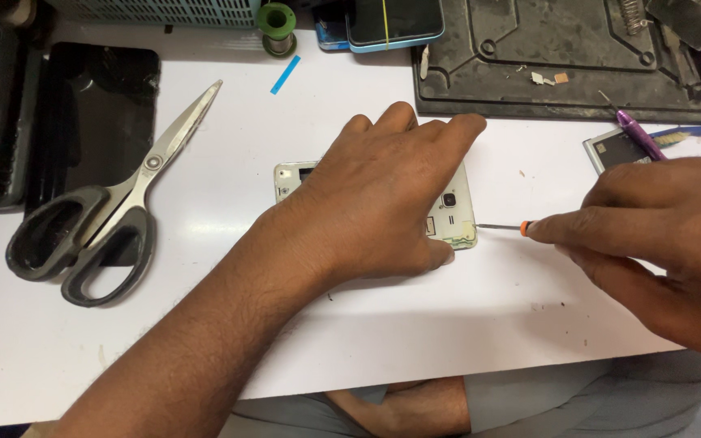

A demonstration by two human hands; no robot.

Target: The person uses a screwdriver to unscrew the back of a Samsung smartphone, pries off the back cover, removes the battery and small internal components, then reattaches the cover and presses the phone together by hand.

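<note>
At the centre of the frame, on the white desk (pixel 415 324), your left hand (pixel 383 195) lies flat over an opened phone (pixel 454 212), fingers spread and pressing it down, gripping nothing. From the right, your right hand (pixel 651 235) pinches a thin orange-collared screwdriver (pixel 503 227), its tip at the phone's right edge. Keep your palm's weight steady and the shaft level, so the tip does not slip. Scissors (pixel 107 219) lie well apart at left.
</note>
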